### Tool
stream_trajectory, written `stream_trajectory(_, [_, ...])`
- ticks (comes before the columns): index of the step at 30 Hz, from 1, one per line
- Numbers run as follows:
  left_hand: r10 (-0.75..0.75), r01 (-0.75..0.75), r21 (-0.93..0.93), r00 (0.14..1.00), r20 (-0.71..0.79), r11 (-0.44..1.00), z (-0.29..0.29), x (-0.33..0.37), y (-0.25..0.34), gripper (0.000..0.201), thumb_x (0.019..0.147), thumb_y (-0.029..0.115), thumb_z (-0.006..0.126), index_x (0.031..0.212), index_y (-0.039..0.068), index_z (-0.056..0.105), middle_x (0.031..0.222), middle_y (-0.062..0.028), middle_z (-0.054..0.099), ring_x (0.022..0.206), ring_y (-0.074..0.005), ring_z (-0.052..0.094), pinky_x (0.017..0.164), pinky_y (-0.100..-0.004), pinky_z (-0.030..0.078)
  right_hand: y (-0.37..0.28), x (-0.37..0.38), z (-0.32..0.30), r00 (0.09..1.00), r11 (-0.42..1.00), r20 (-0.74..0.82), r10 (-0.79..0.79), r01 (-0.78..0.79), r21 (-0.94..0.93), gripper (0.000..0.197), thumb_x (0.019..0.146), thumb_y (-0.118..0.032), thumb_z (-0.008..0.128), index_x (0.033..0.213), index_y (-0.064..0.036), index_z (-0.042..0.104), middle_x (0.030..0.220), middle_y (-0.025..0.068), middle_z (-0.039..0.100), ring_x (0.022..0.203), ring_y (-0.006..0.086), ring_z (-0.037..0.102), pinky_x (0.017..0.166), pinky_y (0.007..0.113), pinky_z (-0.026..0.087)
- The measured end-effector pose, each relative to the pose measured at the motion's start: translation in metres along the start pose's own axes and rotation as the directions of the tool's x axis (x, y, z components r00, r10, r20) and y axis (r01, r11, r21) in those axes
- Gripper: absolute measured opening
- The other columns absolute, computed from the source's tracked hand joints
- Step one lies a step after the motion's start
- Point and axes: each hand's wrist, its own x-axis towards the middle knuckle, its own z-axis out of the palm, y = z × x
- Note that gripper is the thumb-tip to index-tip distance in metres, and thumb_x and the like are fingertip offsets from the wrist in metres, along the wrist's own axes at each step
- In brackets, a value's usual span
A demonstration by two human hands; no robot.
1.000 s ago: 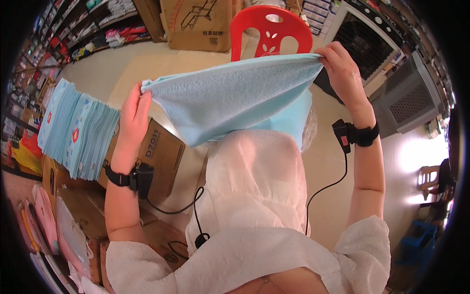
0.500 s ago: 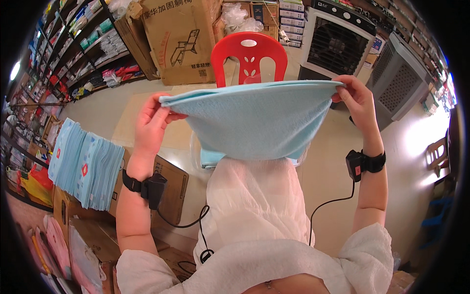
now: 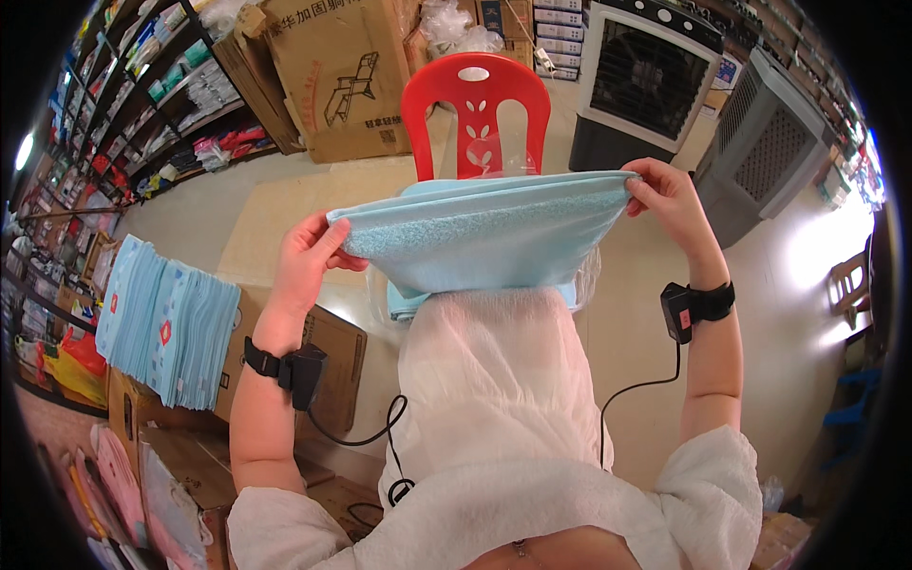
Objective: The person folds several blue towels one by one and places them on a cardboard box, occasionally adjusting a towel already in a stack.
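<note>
The head view shows a light-blue terry towel (image 3: 484, 237), which is stretched between the two hands of a person in a white dress (image 3: 494, 380). The left hand (image 3: 309, 261) grasps one upper corner, with the thumb on the near side and the fingers bent behind the cloth. The right hand (image 3: 665, 195) pinches the other upper corner between thumb and fingers, and this corner is a little higher in the view. The upper edge lies in several layers, and the body of the towel hangs down in front of the person. Below it, a folded light-blue cloth (image 3: 404, 302) shows only partly, with clear plastic film (image 3: 587, 275) beside it. Just beyond the towel stands a red plastic chair (image 3: 475, 114). At the left, well apart from the towel, there is a tall stack of folded light-blue towels (image 3: 171, 323) next to a cardboard box (image 3: 337, 366). Each forearm carries a strapped black device, one on the left (image 3: 306, 372) and one on the right (image 3: 678, 312).
</note>
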Motion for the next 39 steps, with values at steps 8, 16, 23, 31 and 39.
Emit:
stream_trajectory(8, [0.21, -0.224, 0.266, 0.974, 0.083, 0.937, -0.003, 0.01, 0.01, 0.023, 0.089, 0.015, 0.049, 0.109, 0.003, 0.053, 0.08, -0.0067, 0.061, 0.062, -0.0143, 0.06, 0.057, -0.0241, 0.052, -0.018, -0.002, 0.0, 0.999, 0.998, -0.029, -0.036, 0.037, 0.046, 0.013, 0.085, -0.006, 0.052, 0.097, -0.0022, 0.055, 0.077, -0.0001, 0.055, 0.062, 0.0051, 0.051, 0.057, 0.019, 0.044])
stream_trajectory(16, [0.229, -0.29, 0.284, 0.946, 0.23, 0.914, -0.016, -0.003, 0.023, 0.021, 0.087, 0.007, 0.05, 0.108, 0.002, 0.052, 0.082, -0.0068, 0.06, 0.073, -0.015, 0.061, 0.063, -0.028, 0.054, -0.018, -0.011, -0.018, 0.987, 0.99, 0.081, -0.138, 0.137, 0.021, 0.017, 0.084, -0.002, 0.052, 0.099, -0.004, 0.059, 0.081, -0.0001, 0.057, 0.064, 0.005, 0.051, 0.062, 0.019, 0.045])
stream_trajectory(23, [0.139, -0.191, 0.233, 0.965, 0.222, 0.954, -0.013, -0.006, 0.022, 0.01, 0.088, 0.008, 0.05, 0.095, 0.002, 0.047, 0.079, -0.0086, 0.059, 0.07, -0.0167, 0.062, 0.062, -0.0287, 0.055, -0.028, -0.022, -0.013, 0.971, 0.992, 0.238, -0.008, 0.037, -0.118, 0.015, 0.082, -0.003, 0.053, 0.096, -0.0011, 0.06, 0.078, 0.0, 0.058, 0.065, 0.006, 0.052, 0.062, 0.02, 0.045])
stream_trajectory(31, [0.15, -0.181, 0.226, 0.978, 0.146, 0.957, -0.009, -0.01, 0.013, 0.01, 0.088, 0.011, 0.051, 0.091, 0.003, 0.045, 0.074, -0.0057, 0.056, 0.061, -0.0154, 0.06, 0.056, -0.0258, 0.053, -0.018, -0.025, -0.006, 0.985, 0.992, 0.173, 0.019, 0.003, -0.129, 0.012, 0.084, -0.011, 0.056, 0.083, 0.0004, 0.052, 0.071, 0.0003, 0.053, 0.062, 0.0064, 0.051, 0.056, 0.019, 0.044])
stream_trajectory(39, [0.159, -0.172, 0.197, 0.984, 0.081, 0.965, -0.006, -0.014, 0.007, 0.013, 0.087, 0.014, 0.053, 0.089, 0.004, 0.045, 0.07, -0.0043, 0.053, 0.05, -0.0124, 0.054, 0.045, -0.0218, 0.045, -0.006, -0.034, -0.001, 0.998, 1.0, 0.055, -0.02, 0.02, -0.009, 0.014, 0.087, -0.015, 0.054, 0.083, -0.0019, 0.05, 0.071, -0.0004, 0.05, 0.06, 0.006, 0.049, 0.052, 0.02, 0.043])
